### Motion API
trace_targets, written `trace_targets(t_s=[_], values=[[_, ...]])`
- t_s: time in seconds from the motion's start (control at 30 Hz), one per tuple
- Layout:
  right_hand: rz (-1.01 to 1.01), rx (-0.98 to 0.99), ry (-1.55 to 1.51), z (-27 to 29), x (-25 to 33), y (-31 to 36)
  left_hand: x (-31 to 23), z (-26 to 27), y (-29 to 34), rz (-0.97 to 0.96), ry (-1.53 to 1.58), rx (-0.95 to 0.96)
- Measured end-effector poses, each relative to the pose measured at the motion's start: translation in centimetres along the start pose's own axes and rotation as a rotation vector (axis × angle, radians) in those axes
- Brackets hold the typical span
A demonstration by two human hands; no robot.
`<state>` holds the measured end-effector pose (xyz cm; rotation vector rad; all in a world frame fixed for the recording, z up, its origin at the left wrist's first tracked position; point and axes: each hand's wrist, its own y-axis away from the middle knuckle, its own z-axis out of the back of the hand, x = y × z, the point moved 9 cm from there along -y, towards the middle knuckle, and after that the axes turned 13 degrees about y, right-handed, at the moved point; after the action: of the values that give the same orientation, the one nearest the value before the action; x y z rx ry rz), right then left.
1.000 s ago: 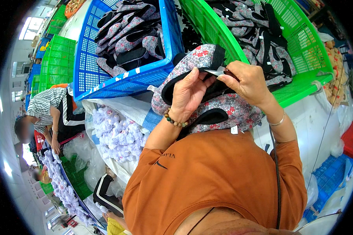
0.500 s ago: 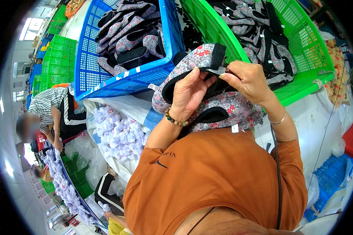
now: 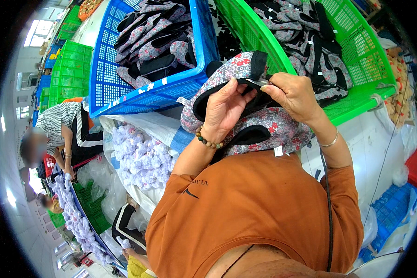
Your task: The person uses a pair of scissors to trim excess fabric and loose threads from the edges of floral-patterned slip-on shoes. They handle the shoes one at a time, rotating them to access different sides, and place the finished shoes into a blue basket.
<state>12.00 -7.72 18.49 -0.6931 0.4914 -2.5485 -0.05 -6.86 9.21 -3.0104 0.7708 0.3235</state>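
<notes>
A floral slipper (image 3: 240, 67) with black lining is raised in front of my chest. My left hand (image 3: 224, 109) is closed on its opening edge, thumb up along the lining. My right hand (image 3: 295, 95) is closed round small thread snips (image 3: 257, 83); their metal tip points left at the slipper's black edge, and their handle is mostly hidden by my fingers. Below, a second floral slipper (image 3: 282, 127) with a white tag (image 3: 278, 150) rests against my front.
A blue crate (image 3: 139, 104) and a green crate (image 3: 356, 104), both holding several floral slippers, stand ahead. Fluffy pale lilac pieces (image 3: 141, 155) lie in a white sack at left. Farther left, a person in a striped top (image 3: 55, 123) bends over a row of lilac pieces.
The snips have shifted slightly at the slipper's edge and show less of their handle. Both hands stay almost in place, still holding the slipper and the snips.
</notes>
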Motion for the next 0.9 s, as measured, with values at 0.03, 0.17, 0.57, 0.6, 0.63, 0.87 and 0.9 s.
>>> trace_targets(t_s=[0.03, 0.17, 0.57, 0.6, 0.63, 0.87, 0.9], values=[[0.002, -0.006, -0.014, 0.0, -0.1, 0.1, 0.0, 0.1, 0.0, 0.003, 0.004, -0.005], [-0.005, -0.006, -0.077, -0.1, -0.1, 0.1, 0.1, -0.2, 0.0, 0.0, -0.002, -0.04], [-0.243, -0.128, -0.167, 0.8, -4.1, 0.5, 0.2, -0.1, 0.2, 0.018, 0.049, -0.023], [-0.209, -0.075, -0.153, 1.1, -3.3, 0.5, 0.2, 0.0, 0.2, 0.022, 0.056, -0.019], [-0.166, -0.085, -0.129, 1.4, -2.6, 0.6, 0.0, 0.0, 0.3, -0.001, 0.04, -0.07], [-0.033, -0.06, -0.054, 1.4, 0.5, 0.6, -0.5, -0.4, 0.5, -0.027, 0.054, -0.041], [-0.014, -0.066, -0.041, 1.3, 0.7, 0.4, -0.5, -0.4, 0.5, -0.026, 0.064, -0.034]])
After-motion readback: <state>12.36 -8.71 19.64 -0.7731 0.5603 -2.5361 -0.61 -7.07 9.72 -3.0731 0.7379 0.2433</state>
